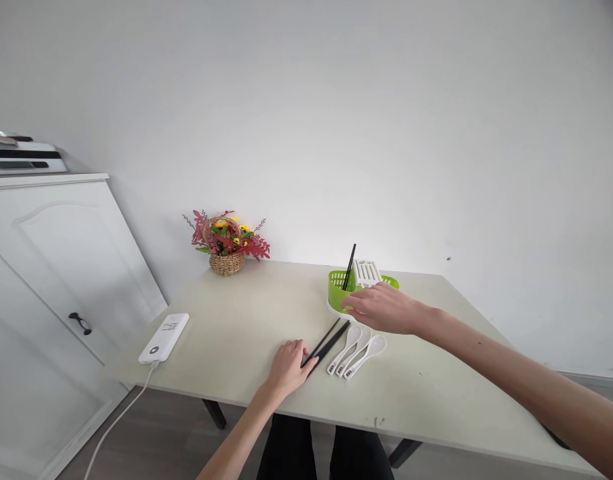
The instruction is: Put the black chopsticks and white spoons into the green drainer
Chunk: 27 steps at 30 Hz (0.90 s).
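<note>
"Start closest in?"
"Left grip (287, 366) touches the near ends of black chopsticks (332, 343) lying on the surface (251, 313); right grip (377, 307) is in front of the green basket (336, 297). I can't quite tell whether either is clenched."
"Around them?"
"Three white spoons (363, 341) lie just right of those chopsticks; leaning chopsticks (350, 265) stand in the basket, near a white slotted piece (367, 273)."
</note>
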Available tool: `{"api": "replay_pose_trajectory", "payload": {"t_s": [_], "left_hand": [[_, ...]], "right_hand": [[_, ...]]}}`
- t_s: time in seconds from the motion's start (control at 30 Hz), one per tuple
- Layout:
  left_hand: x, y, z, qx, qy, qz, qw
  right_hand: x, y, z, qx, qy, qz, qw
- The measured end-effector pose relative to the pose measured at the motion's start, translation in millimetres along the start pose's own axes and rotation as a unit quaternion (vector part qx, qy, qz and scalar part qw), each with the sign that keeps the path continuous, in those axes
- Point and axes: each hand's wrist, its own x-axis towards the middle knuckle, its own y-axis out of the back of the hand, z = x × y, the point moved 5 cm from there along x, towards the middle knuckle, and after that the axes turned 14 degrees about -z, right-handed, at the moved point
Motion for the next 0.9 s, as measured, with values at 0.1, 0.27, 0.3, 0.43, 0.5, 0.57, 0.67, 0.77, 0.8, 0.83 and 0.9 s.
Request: {"api": "replay_pose_trajectory", "payload": {"t_s": [0.1,0.27,0.3,0.43,0.5,0.57,0.67,0.77,0.8,0.83,0.9], "left_hand": [[2,-0.1,-1,0.004,0.003,0.0,1.0],[3,1.2,-3,-0.012,0.009,-0.004,1.0],[4,1.5,-4,-0.02,0.01,-0.005,1.0],[6,2.1,-6,-0.042,0.015,-0.006,0.999],[7,1.7,-6,-0.039,0.018,-0.007,0.999],[8,1.2,-7,-0.034,0.02,-0.007,0.999],[7,0.7,-8,-0.027,0.023,-0.003,0.999],[7,2.3,-10,-0.022,0.029,0.005,0.999],[7,3.7,-12,-0.017,0.033,0.008,0.999],[7,5.7,-13,-0.009,0.039,0.009,0.999],[9,11.3,-17,0.009,0.053,0.011,0.998]], "right_hand": [[-3,-5,1,0.006,0.0,-0.002,1.0],[-6,-17,2,0.019,0.002,-0.005,1.0],[-7,-19,3,0.02,0.003,-0.005,1.0],[-7,-26,4,0.026,0.002,-0.004,1.0],[-8,-28,5,0.029,0.003,-0.002,1.0],[-8,-29,5,0.032,0.006,0.001,0.999],[-8,-32,5,0.037,0.007,0.002,0.999],[-9,-34,4,0.042,0.008,0.001,0.999],[-9,-35,4,0.043,0.009,0.0,0.999],[-9,-36,4,0.044,0.009,-0.001,0.999],[-10,-36,4,0.045,0.008,-0.001,0.999]]}}
